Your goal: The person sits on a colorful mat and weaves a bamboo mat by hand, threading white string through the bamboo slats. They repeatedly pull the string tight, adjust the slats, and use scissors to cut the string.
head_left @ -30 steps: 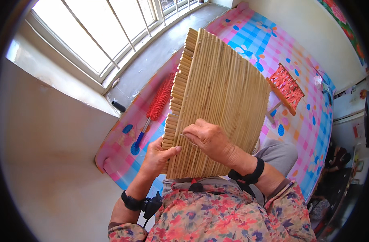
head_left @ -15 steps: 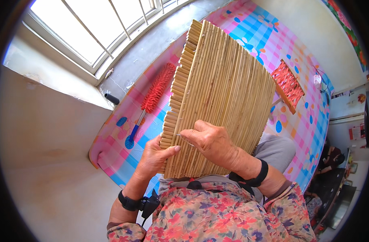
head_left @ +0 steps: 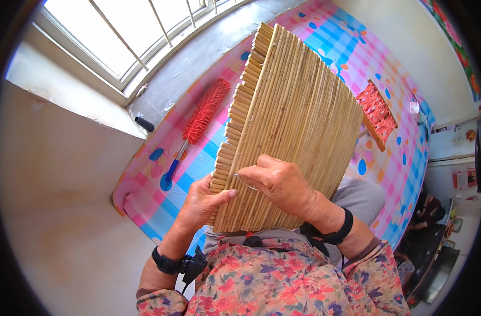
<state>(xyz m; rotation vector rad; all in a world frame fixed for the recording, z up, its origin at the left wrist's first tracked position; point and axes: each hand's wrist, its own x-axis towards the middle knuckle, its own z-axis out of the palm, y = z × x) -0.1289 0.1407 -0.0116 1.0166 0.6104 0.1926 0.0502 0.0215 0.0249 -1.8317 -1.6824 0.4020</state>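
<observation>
The right hand [head_left: 280, 184] is bent over the face of a panel of straw-coloured stalks [head_left: 303, 110], its thumb and forefinger pinched on a thin pale strand [head_left: 247, 184]. A short, light tip pokes out to the left of those fingertips, too small to tell what it is; the strand curves below them across the stalks. The left hand [head_left: 202, 203] grips the panel's left edge near its near corner, the thumb laid flat on the upper face and the other fingers mostly hidden beneath.

The panel stands tilted in front of the person's body, its near end by the waist and its far end reaching toward the window [head_left: 119, 31]. The stalks lie side by side, closely packed, and along the left edge a band of stacked stalk ends shows, uneven in outline.

Under and beyond the panel spreads a pink and blue checked sheet [head_left: 351, 47]. To the left of the panel lies a fluffy red duster [head_left: 207, 110], its blue handle pointing toward the near side. To the right, just beside the panel, is a low stool [head_left: 376, 110] with a red woven top. A short black tube [head_left: 144, 124] lies at the far left, by the sill. The person wears a floral top [head_left: 272, 279], grey trousers [head_left: 359, 197] and a black strap on each wrist.
</observation>
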